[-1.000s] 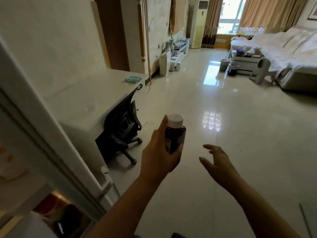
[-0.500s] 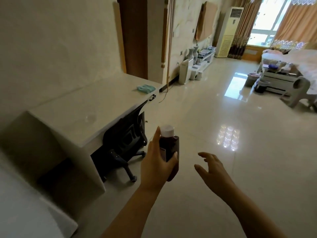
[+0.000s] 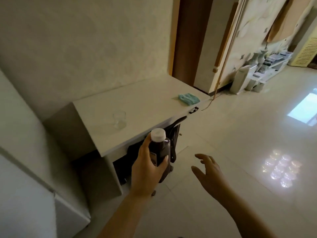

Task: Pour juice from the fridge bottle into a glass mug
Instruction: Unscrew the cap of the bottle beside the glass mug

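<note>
My left hand [image 3: 147,170] is wrapped around a dark juice bottle [image 3: 159,148] with a white cap, held upright in front of the white desk's near edge. A clear glass mug [image 3: 119,119] stands on the white desk [image 3: 145,107], up and to the left of the bottle and apart from it. My right hand [image 3: 208,170] hovers over the floor to the right of the bottle, fingers spread and holding nothing.
A teal cloth [image 3: 188,99] lies at the desk's far right corner. A black office chair [image 3: 171,140] is tucked under the desk behind the bottle. The white fridge [image 3: 34,194] fills the lower left. Glossy tiled floor [image 3: 240,134] stretches to the right.
The view has swung left and down, so the desk is closer and the glass mug shows clearly. The bottle stays in my left hand; my right hand remains spread.
</note>
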Demonstrator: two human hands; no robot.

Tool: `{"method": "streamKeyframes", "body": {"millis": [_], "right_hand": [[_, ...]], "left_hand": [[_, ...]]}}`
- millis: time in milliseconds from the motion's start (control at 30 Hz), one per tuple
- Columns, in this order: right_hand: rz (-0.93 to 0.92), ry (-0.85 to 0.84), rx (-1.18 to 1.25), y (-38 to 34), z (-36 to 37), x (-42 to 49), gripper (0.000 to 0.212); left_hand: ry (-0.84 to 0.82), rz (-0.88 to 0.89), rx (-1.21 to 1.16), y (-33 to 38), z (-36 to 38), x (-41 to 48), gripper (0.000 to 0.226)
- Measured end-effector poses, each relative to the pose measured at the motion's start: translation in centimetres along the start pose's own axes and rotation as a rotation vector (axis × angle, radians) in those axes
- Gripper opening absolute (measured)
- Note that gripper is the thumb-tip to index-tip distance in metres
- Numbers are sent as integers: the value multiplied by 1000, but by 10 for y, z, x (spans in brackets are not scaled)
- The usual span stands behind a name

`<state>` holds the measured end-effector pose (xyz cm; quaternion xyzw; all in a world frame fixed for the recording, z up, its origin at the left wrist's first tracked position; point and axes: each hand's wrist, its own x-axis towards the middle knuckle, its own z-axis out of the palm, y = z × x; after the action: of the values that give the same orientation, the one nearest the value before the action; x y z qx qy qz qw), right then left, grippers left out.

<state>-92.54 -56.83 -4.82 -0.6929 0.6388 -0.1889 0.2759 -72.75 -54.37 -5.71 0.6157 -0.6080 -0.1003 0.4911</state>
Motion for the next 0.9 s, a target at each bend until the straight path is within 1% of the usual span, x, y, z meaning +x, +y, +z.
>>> {"method": "streamKeyframes", "body": {"millis": [200, 433, 567, 667, 900], "right_hand": [[-147, -115, -16, -12, -5, 117, 47], [-268, -297, -35, -53, 13, 222, 46], [-306, -375, -18, -80, 40, 260, 45], [-345, -435, -33, -105, 67, 295, 46], [-401, -453, -45, -174, 125, 359, 47]], "left_hand": [[109, -39, 170, -34, 26, 62, 81], [170, -150, 255, -78, 35, 113, 80], [160, -206, 313, -114, 26, 128, 84], [176, -241, 349, -148, 13, 143, 82], [186, -306, 405, -228, -34, 180, 79]]}}
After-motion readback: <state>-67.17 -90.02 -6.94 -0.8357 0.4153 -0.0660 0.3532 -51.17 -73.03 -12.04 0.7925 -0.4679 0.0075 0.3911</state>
